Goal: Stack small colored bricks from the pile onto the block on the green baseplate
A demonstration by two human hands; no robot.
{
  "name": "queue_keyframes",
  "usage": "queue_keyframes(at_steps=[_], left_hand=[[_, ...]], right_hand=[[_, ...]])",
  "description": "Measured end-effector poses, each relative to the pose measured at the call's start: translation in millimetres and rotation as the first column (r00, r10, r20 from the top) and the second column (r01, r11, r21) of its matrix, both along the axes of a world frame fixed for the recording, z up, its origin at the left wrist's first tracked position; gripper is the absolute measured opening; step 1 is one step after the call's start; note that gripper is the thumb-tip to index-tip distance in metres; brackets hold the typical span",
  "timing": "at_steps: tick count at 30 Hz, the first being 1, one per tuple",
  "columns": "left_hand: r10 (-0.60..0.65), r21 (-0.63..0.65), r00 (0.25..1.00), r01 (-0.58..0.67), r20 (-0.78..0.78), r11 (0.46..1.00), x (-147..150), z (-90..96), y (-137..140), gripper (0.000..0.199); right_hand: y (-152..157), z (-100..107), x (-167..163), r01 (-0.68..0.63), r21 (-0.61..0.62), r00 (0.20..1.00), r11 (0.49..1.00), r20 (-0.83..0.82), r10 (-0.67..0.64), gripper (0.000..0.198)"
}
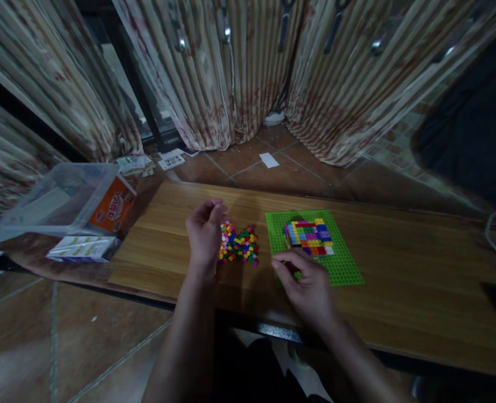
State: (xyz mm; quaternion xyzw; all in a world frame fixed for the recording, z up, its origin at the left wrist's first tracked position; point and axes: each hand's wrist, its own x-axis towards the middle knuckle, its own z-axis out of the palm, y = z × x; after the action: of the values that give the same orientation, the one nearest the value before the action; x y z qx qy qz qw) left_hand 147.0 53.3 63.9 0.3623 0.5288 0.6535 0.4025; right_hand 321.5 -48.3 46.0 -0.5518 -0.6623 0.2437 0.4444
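Note:
A small heap of mixed-colour toy bricks (242, 244) lies loose on the wooden table. My left hand (206, 230) is raised at the heap's left side, its fingers curled in and the thumb against them; whatever it may hold is hidden. To the right lies a green baseplate (344, 263) with a blocky, many-coloured brick build (310, 236) on it. Over the baseplate's near left edge is my right hand (307, 282), thumb and forefinger pinched together. Anything between those fingertips is too small to make out.
The long wooden table (403, 268) runs across in front of me. At the left stand a clear plastic bin (59, 196), an orange box (114, 206) and a white-and-purple carton (84, 248). Striped curtains (231, 73) hang behind; papers (268, 160) lie on the tiled floor.

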Motion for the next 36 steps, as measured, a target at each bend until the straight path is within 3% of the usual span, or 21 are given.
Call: queue_keyframes(at_steps=[8, 15, 20, 26, 36], left_hand=[[0.081, -0.023, 0.947, -0.078, 0.309, 0.997, -20, 6.2, -1, 0.014], [0.064, -0.184, 0.781, 0.066, 0.621, 0.981, -32, 11.0, -1, 0.008], [0.065, -0.192, 0.766, 0.076, 0.639, 0.978, -30, 12.7, -1, 0.009], [0.087, -0.202, 0.768, 0.056, 0.634, 0.978, -33, 13.0, 0, 0.009], [0.069, -0.203, 0.767, 0.081, 0.638, 0.976, -32, 13.2, 1, 0.007]], right_hand=[[5, -17, -18, -0.101, -0.124, 0.977, 0.987, 0.174, 0.121, 0.013], [12, -32, -28, -0.079, -0.096, 0.929, 0.992, 0.353, 0.108, 0.017], [15, -32, -37, -0.025, -0.128, 0.876, 0.991, 0.475, 0.084, 0.019], [17, -30, -44, 0.056, -0.161, 0.861, 0.985, 0.508, 0.034, 0.014], [15, -34, -47, 0.076, -0.068, 0.857, 0.995, 0.515, -0.03, 0.012]])
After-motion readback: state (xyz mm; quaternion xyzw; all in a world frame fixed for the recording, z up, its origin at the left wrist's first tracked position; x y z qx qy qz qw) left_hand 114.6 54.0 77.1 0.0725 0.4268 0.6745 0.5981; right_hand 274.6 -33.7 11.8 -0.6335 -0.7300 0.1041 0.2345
